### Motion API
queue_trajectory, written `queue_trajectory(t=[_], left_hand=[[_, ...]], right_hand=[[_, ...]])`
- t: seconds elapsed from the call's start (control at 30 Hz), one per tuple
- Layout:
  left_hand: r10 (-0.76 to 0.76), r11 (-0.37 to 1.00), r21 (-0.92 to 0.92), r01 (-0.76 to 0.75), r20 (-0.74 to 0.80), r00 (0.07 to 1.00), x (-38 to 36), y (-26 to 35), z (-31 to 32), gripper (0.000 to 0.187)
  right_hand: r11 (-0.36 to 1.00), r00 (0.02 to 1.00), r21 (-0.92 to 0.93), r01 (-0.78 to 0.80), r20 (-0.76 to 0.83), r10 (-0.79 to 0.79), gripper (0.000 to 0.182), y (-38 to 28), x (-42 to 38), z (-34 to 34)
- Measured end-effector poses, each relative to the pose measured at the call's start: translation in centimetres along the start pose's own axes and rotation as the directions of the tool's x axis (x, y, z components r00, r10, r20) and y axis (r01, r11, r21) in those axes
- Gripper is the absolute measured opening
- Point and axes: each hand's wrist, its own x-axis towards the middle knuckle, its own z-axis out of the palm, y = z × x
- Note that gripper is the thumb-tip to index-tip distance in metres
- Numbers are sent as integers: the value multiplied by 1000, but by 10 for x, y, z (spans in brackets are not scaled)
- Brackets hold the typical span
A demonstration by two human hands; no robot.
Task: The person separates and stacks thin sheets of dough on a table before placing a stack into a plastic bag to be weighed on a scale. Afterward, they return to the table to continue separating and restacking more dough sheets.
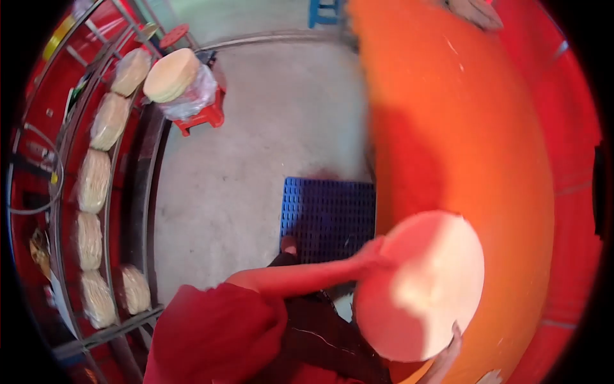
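Observation:
A large, pale round disc (438, 281) lies at the near edge of the orange table, partly in shadow. My left hand (377, 253) is at its upper left rim, at the end of my outstretched bare forearm; its fingers are closed on the edge, though reddish shadow softens their outline. At the disc's lower right rim is my right hand (453, 345), with the thumb over the edge and the other fingers mostly hidden beneath. The disc is between both hands.
The orange table (486, 160) fills the right side. A blue mat (326, 214) lies on the floor beside it. At left, a metal rack (67, 349) holds several wrapped pale stacks (94, 181). Another stack (171, 75) rests on a red stool (208, 117); a blue stool (324, 13) is farther back.

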Motion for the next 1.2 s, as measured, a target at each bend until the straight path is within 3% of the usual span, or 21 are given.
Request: queue_trajectory(t=[0.03,0.07,0.1,0.13,0.3,0.43,0.5,0.6,0.73,0.8,0.87,0.93,0.97,1.0,1.03,1.07,1.1,1.13,1.17,1.2], left_hand=[[15,1000,8,-15,10,1000,1,15,-1,42],[24,1000,14,-24,23,999,0,30,0,36],[-4,1000,-22,6,63,998,17,20,-4,42],[-30,997,-62,36,107,994,32,13,-9,49],[16,992,124,-14,-12,1000,34,97,-50,39],[84,983,171,-62,-123,989,66,116,-98,42],[122,967,246,-69,-207,971,85,134,-129,43],[117,990,102,-92,-271,955,121,168,-182,43],[297,955,114,-274,-405,865,153,231,-265,45],[300,947,33,-319,-440,847,152,267,-310,41],[317,925,-18,-379,-511,799,148,297,-359,35],[105,911,-244,-332,-642,760,147,323,-408,38],[157,956,-63,-288,-718,678,141,329,-435,31],[138,952,-84,-294,-739,659,137,327,-465,24],[120,948,-104,-302,-760,639,129,332,-493,18],[66,839,-305,-451,-766,640,118,335,-519,15],[65,806,-317,-500,-792,607,103,340,-545,17],[60,772,-328,-545,-815,576,90,344,-570,20],[0,744,-359,-564,-844,537,80,352,-595,22],[-60,718,-386,-579,-864,500,69,361,-620,23]], right_hand=[[985,992,-164,50,-104,-67,54,-3,-14,17],[977,993,-211,18,-111,-42,53,-7,-18,27],[990,984,-28,140,-106,-142,52,-10,-50,84],[989,985,-54,135,-106,-140,52,-12,-57,110],[980,997,-192,56,-34,-64,50,-19,-47,213],[965,997,-253,70,35,-64,48,-25,-15,275],[957,994,-275,95,77,-76,48,-34,7,311],[944,983,-299,140,159,-95,47,-47,52,370],[918,940,-306,253,303,-158,45,-66,122,474],[895,919,-334,295,357,-169,44,-79,167,529],[883,932,-414,223,357,-67,37,-79,268,566],[798,847,-442,410,509,-153,15,-73,278,661],[808,760,-397,435,643,-94,14,-60,330,694],[821,656,-355,448,754,-32,13,-45,377,726],[788,628,-401,467,778,24,15,-36,367,775],[751,599,-443,490,797,80,16,-28,360,839],[794,480,-398,459,863,155,24,-7,371,890],[770,164,-233,594,972,168,33,3,361,937],[639,200,-452,622,881,429,36,10,348,991],[762,-31,-285,581,928,371,44,34,351,1025]])
